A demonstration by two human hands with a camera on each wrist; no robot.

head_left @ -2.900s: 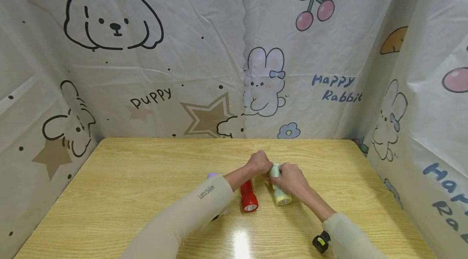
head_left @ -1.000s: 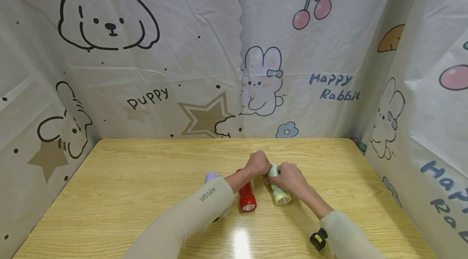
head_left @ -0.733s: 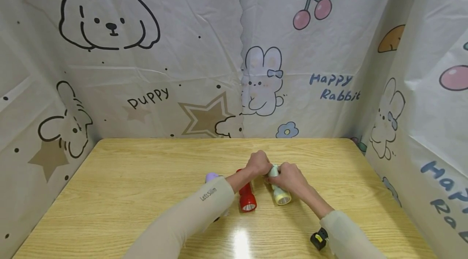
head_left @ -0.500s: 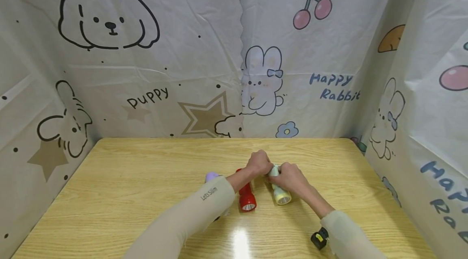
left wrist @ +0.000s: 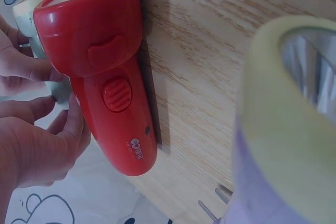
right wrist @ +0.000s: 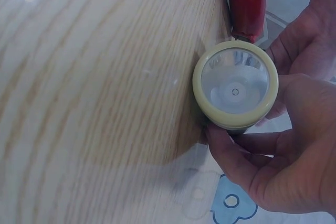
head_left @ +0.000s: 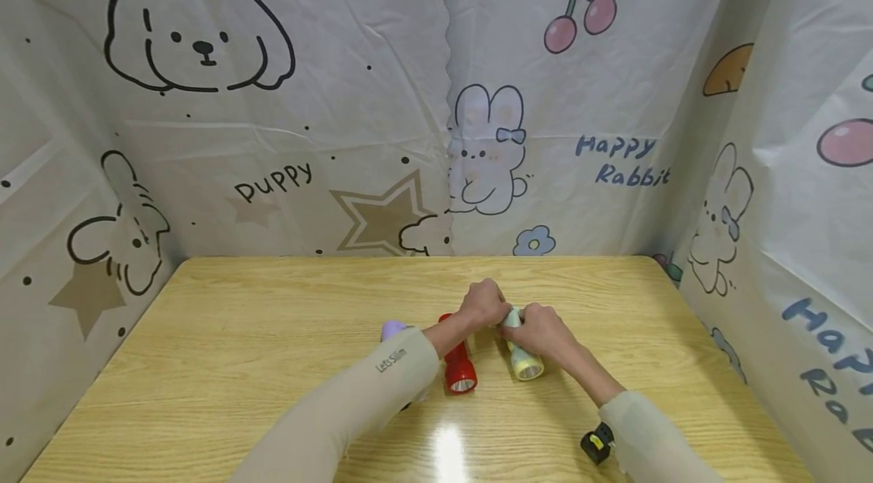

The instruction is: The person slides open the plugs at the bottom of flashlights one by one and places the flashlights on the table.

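A mint-green flashlight (head_left: 524,359) with a pale yellow head lies on the table, its lens toward me. My right hand (head_left: 546,333) grips its body from the right. At the far tail end, my left hand (head_left: 486,304) pinches the flashlight with curled fingers. In the right wrist view the round lens (right wrist: 235,88) faces the camera, with the right thumb and fingers around the body behind it. A red flashlight (head_left: 460,368) lies just left, partly under my left forearm; its ribbed switch (left wrist: 117,94) shows in the left wrist view.
A purple flashlight (head_left: 393,328) lies farther left, mostly hidden by my left sleeve; the left wrist view shows its pale yellow head (left wrist: 283,108) and metal prongs (left wrist: 209,211). A small black object with a yellow patch (head_left: 597,443) is beside my right sleeve. Printed cloth walls surround the table (head_left: 273,331).
Both hands stay on the mint-green flashlight in nearly the same place. The head view has shifted slightly; the flashlights have not visibly moved on the table.
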